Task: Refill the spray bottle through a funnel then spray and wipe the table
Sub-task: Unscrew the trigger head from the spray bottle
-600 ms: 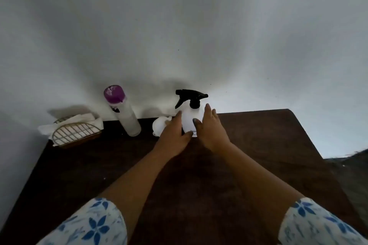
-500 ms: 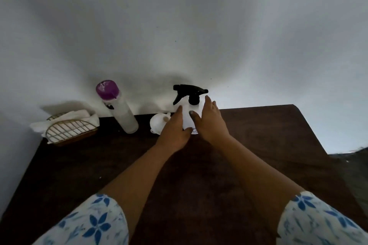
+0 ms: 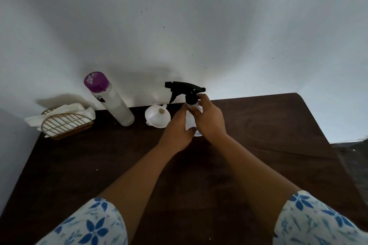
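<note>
A white spray bottle (image 3: 190,121) with a black trigger head (image 3: 183,88) stands upright at the back of the dark wooden table (image 3: 268,145). My left hand (image 3: 177,131) wraps the bottle's body from the left. My right hand (image 3: 210,119) is higher, its fingers curled round the black collar under the trigger head. Most of the bottle's body is hidden behind both hands. Just left of the bottle a white funnel (image 3: 157,116) lies on the table.
A tall clear bottle with a purple cap (image 3: 111,101) leans by the wall, left of the funnel. A gold wire basket (image 3: 63,125) holding white cloths (image 3: 65,110) sits at the back left corner. The table's right edge drops to the floor.
My right hand has slid up from the bottle's body to the black collar and curled round it. My left hand has closed more tightly on the body.
</note>
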Motion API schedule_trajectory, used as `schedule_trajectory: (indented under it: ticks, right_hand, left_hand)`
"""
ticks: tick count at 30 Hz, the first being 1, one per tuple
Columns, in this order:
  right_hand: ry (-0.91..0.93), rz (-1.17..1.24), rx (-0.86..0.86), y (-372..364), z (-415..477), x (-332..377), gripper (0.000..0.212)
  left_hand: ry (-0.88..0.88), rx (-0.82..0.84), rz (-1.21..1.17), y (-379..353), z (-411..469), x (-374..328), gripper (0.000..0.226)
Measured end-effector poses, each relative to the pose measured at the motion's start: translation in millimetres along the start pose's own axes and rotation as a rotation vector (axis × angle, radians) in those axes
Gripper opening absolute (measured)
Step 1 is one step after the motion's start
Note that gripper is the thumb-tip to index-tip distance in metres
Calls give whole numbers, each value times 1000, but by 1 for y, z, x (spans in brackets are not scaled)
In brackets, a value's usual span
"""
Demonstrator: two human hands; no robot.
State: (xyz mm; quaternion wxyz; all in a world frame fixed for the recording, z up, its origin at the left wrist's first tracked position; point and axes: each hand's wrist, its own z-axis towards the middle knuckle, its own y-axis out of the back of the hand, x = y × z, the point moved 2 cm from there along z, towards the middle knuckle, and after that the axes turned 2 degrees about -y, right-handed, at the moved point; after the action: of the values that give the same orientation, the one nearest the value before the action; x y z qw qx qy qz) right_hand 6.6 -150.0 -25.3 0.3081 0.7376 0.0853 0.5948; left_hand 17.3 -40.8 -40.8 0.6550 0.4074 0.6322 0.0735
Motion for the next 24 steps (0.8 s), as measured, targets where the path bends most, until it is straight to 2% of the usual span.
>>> schedule_trajectory:
  ticks: [6,12,18,24]
  right_hand:
    - [12,44,9,9,-67,0,34]
    - [20,36,56,0,-164,-7,30]
    - [33,24,29,-18,-261,-6,24]
    - [30,39,81,-36,-325,-2,15]
  left_hand:
    - [-108,-71,-136,-4,-56,-14,58]
    - [-134,-39,-70,-10,-142,-5,41]
    - [-127,-67,-63,-13,-234,3,28]
    - [-28,-52,37,-13,-294,19,25]
